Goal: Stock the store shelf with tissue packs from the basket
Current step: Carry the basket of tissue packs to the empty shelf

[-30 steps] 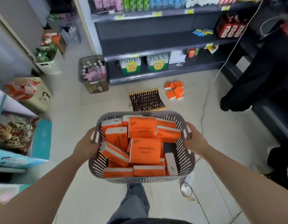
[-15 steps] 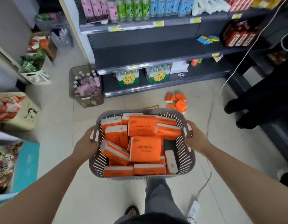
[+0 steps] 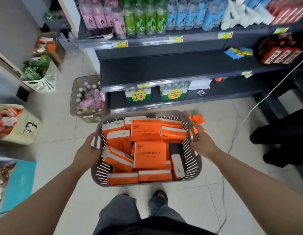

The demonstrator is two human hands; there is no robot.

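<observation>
While the left hand (image 3: 87, 153) is curling round one end of the basket (image 3: 195, 165), the right hand (image 3: 202, 144) is gripping the other, seemingly through a slot; tissue packs (image 3: 150, 154) are lying between both hands, the shelf (image 3: 164, 68) standing beyond them.

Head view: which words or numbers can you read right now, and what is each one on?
"COTTON TISSUE": middle tissue pack in the basket.
"9.9": yellow stickers on both water multipacks, bottom shelf.
Price tags on the shelf rail and labels on the bottles: too blurred to read.
</observation>
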